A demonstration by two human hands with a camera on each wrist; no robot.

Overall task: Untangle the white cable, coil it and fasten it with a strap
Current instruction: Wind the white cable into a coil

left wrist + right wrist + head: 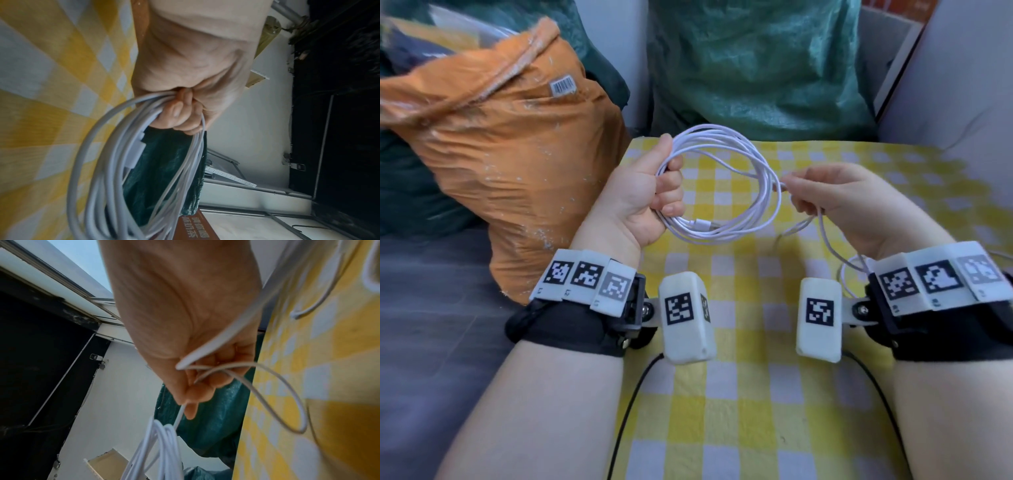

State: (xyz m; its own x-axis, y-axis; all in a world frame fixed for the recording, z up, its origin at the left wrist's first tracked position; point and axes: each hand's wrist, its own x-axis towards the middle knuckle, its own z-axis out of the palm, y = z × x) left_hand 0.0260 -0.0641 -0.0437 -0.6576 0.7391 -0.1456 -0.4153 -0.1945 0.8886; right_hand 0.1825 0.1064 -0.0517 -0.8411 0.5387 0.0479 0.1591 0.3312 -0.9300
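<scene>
While left hand (643, 192) grips, one white cable (726, 185), perhaps five loops, right hand (835, 195) pinching

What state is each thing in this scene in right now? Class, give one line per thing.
Cable: mostly coiled in loops, held above the cloth, no strap on it; a loose tail hangs by the right wrist.
Left hand: grips the coil.
Right hand: pinches the loose strand beside the coil.
Cloth: spread flat under both hands.
Orange bag: crumpled, top open.
</scene>
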